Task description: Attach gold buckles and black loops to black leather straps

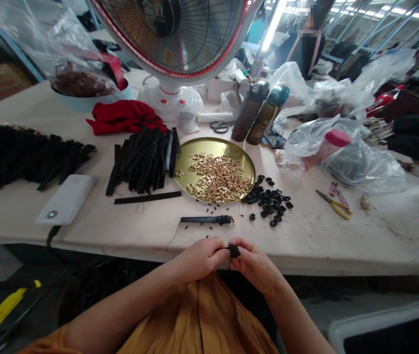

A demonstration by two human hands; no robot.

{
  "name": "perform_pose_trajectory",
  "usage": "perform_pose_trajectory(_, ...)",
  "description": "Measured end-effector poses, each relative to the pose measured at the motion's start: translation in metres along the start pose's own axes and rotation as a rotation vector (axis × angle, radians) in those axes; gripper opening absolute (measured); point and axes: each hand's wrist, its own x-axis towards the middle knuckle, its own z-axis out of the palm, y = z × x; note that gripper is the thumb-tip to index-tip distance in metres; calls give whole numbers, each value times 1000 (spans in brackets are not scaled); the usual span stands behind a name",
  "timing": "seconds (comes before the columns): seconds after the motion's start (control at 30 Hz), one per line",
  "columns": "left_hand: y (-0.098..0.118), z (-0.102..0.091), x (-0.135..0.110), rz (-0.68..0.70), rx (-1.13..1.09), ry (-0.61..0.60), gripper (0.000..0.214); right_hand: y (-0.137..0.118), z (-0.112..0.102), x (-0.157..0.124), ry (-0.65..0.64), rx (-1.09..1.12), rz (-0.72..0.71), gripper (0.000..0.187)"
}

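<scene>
Close to the table's front edge, my left hand (206, 255) and my right hand (250, 259) meet, their fingers closed on a small black strap (234, 251). Most of the strap is hidden by the fingers. Just beyond them lies a black strap with a gold buckle (207, 220) at its right end. Behind it, a round gold tray (184, 153) bears a heap of gold buckles (220, 179). Black strap loops (271, 202) are scattered to the tray's right. On its left are a pile of black strips (141, 162) and one separate strip (148, 197).
A large fan (170, 98) stands at the back, beside a red cloth (126, 117). Two bottles (255, 115) and scissors (221, 127) sit behind the tray. Pliers (332, 204) lie right; a white power bank (67, 199) and a black strap bundle (21, 157) lie left.
</scene>
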Motion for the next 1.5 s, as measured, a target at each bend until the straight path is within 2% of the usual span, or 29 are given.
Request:
perform_pose_trajectory(0.1,-3,-2,-3,-69,-216,-125,23,-2,-1,1,34,75,-40,21)
perform_pose_trajectory(0.13,-4,-2,-5,-76,-264,-132,23,-1,-1,2,40,91,-52,20)
perform_pose_trajectory(0.3,-4,4,-6,29,-308,71,47,14,10,8,-65,57,-12,17)
perform_pose_trajectory(0.4,-5,1,-2,39,-291,112,49,18,11,15,-33,-19,-38,23)
perform_pose_trajectory(0.5,-13,-7,5,0,-283,169,35,1,0,33,65,-320,-154,25)
perform_pose_trajectory(0.57,-20,-11,10,-66,-288,249,27,-23,-10,51,209,-645,-343,26)
perform_pose_trajectory(0.6,-22,-12,12,-101,-295,299,24,-38,-14,61,300,-844,-451,27)
perform_pose_trajectory(0.67,-26,-12,15,-149,-320,371,21,-67,-21,79,514,-1415,-575,28)
perform_pose_trajectory(0.73,-27,-11,15,-169,-363,407,19,-89,-22,93,576,-1600,-592,23)
perform_pose_trajectory(0.8,-26,-9,14,-179,-397,416,17,-100,-18,104,583,-1713,-559,17)
perform_pose_trajectory(0.97,-24,-6,14,-183,-424,338,18,-104,-3,121,605,-1926,-419,13)
perform_pose_trajectory(1.1,-24,-4,13,-163,-540,238,23,-113,0,124,584,-1991,-373,10)
perform_pose_trajectory(1.2,-22,-5,12,-137,-626,232,24,-111,1,111,559,-1984,-483,9)
perform_pose_trajectory(1.27,-19,-6,14,-118,-687,267,24,-99,4,95,503,-1838,-661,8)
perform_pose_trajectory(1.33,-16,-6,18,-92,-781,300,24,-80,12,77,414,-1560,-796,7)
perform_pose_trajectory(1.4,-12,-5,25,-78,-915,294,23,-56,23,59,340,-1318,-796,9)
perform_pose_trajectory(1.5,-8,-3,32,-125,-1133,256,26,-24,37,41,303,-1092,-778,9)
